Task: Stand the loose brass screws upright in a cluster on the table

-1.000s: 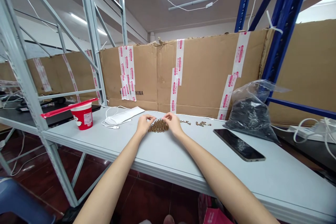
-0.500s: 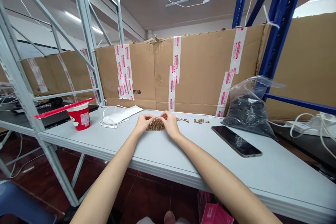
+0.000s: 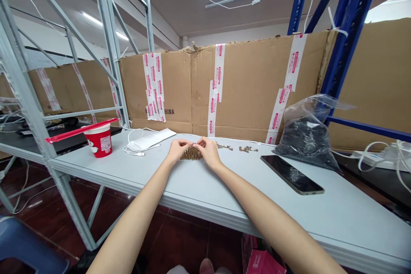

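Observation:
On the table, a mass of small brass-coloured metal pieces (image 3: pixel 192 153) lies between and just below my two hands. It looks like a beaded or linked piece, but its exact kind is too small to tell. My left hand (image 3: pixel 177 150) is closed, thumb and fingers pinched together at the upper edge of the mass. From the other side my right hand (image 3: pixel 207 151) pinches at the same spot, its fingertips almost meeting the left ones. Whatever sits between the fingertips is too tiny to name. Small loose brass-coloured pieces (image 3: pixel 248 149) lie to the right of my right hand.
A black phone (image 3: pixel 292 174) and a clear bag of dark material (image 3: pixel 306 141) are on the right. To the left stand a red cup (image 3: pixel 99 141) with a red strip across its top and a white flat object (image 3: pixel 154 139) with a cable. Cardboard (image 3: pixel 244 90) walls the back.
The view has shifted slightly, moving the surroundings a little to the right. Both hands keep pinching at the same place, with only slight finger movement.

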The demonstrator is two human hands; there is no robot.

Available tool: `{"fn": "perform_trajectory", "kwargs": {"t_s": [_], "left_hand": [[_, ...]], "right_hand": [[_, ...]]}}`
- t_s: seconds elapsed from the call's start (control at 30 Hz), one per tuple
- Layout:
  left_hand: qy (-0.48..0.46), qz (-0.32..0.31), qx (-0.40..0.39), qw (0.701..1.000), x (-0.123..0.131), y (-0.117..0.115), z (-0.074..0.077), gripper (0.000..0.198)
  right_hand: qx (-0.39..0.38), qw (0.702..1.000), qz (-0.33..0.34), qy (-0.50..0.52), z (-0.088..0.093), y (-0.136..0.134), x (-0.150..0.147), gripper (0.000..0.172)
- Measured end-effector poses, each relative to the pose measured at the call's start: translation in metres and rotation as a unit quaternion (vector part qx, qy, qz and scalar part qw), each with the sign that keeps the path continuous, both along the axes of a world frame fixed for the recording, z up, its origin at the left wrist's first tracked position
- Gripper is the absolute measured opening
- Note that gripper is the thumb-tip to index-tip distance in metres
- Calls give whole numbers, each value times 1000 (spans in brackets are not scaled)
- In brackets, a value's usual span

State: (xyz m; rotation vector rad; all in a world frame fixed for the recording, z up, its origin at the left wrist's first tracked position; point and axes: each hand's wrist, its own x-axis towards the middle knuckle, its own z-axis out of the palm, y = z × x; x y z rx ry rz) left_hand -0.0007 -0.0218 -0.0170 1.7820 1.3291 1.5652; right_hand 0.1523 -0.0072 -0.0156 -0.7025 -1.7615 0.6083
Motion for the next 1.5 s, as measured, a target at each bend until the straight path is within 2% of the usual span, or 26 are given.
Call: {"fn": "perform_trajectory", "kwargs": {"t_s": [0.13, 0.33, 0.5, 0.6, 0.77, 0.9, 1.07, 1.27, 1.5], "left_hand": [[-4, -24, 4, 1000, 1, -3, 2, 24], [-27, -31, 16, 999, 3, -7, 6, 27], [-40, -29, 17, 999, 4, -9, 8, 31], [-40, -36, 8, 999, 4, -9, 9, 29], [-40, -10, -2, 999, 4, -10, 9, 30], [-30, -13, 10, 999, 4, -9, 8, 31], [-3, -24, 27, 999, 3, -8, 8, 37], [-8, -25, 21, 999, 4, -10, 9, 29], [3, -15, 17, 1000, 5, -11, 10, 31]], "right_hand": [[-41, 999, 21, 29, 0, 1, -1, 19], [-155, 979, 97, 85, 3, 3, -2, 13], [-177, 974, 108, 94, 3, 3, -3, 11], [-185, 971, 114, 103, 1, 4, -3, 16], [-219, 954, 150, 140, 0, 7, -3, 24], [-221, 950, 163, 147, 1, 11, -1, 24], [-202, 960, 143, 128, 2, 12, 0, 22], [-202, 960, 152, 122, 2, 10, 2, 19], [-201, 958, 166, 120, 0, 15, 4, 24]]}}
